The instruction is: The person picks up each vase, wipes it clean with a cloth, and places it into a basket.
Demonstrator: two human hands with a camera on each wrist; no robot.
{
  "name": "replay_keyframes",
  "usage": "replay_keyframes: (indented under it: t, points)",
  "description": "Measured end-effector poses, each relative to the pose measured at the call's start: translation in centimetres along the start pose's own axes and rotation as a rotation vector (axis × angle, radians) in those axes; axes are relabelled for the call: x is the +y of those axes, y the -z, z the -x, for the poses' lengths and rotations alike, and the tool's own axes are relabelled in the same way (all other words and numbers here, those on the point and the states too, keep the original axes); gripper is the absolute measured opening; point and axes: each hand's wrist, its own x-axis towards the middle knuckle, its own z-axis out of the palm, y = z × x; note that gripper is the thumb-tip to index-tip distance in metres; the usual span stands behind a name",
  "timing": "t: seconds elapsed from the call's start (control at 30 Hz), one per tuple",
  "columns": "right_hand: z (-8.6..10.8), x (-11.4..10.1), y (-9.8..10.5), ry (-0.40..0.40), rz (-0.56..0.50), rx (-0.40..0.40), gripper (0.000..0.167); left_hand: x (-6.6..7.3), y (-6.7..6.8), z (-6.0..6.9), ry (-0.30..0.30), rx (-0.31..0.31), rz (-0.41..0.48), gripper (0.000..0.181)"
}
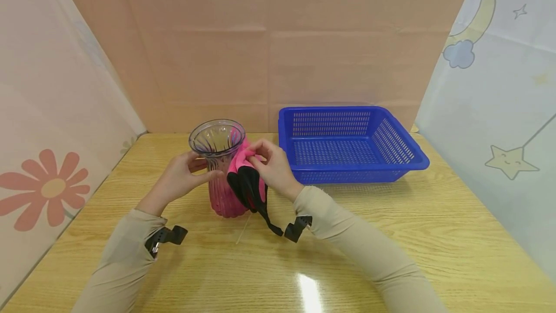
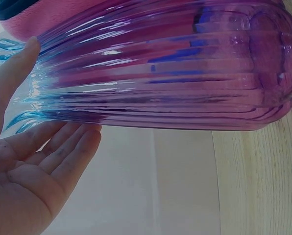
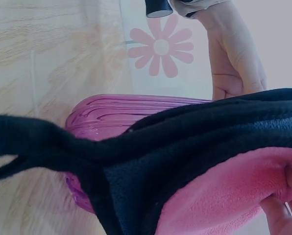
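Observation:
A ribbed glass vase [image 1: 220,199], purple-pink below and bluish-clear at the flared rim, stands upright left of the table's middle. My left hand [image 1: 179,177] holds it around the neck, thumb in front and fingers behind, as the left wrist view also shows. Against the vase's right side hangs a pink fleecy cloth [image 3: 229,191] with black edging and a black strap [image 1: 270,223]. Its upper part is pinched between the thumb and fingers of my right hand [image 1: 276,167], just below the rim. Pink also shows through the glass near the rim.
A blue plastic basket [image 1: 347,167] with slotted walls stands at the back right, close beyond my right hand. Behind the wooden table [image 1: 243,274] hangs a peach-coloured cloth backdrop [image 1: 269,47]. Patterned sheets line both sides.

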Motion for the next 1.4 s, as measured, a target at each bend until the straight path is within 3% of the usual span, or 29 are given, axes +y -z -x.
replay_keyframes:
  t: [1.03, 1.4]
  points:
    - [1.9, 2.8, 0.1, -0.017, 0.112, -0.069, 0.009, 0.0, 0.0, 0.0, -0.004, 0.017, -0.006, 0.067]
    - [2.0, 3.0, 0.1, -0.03, 0.134, -0.042, 0.008, 0.1, 0.0, 0.1, -0.003, 0.011, -0.001, 0.068]
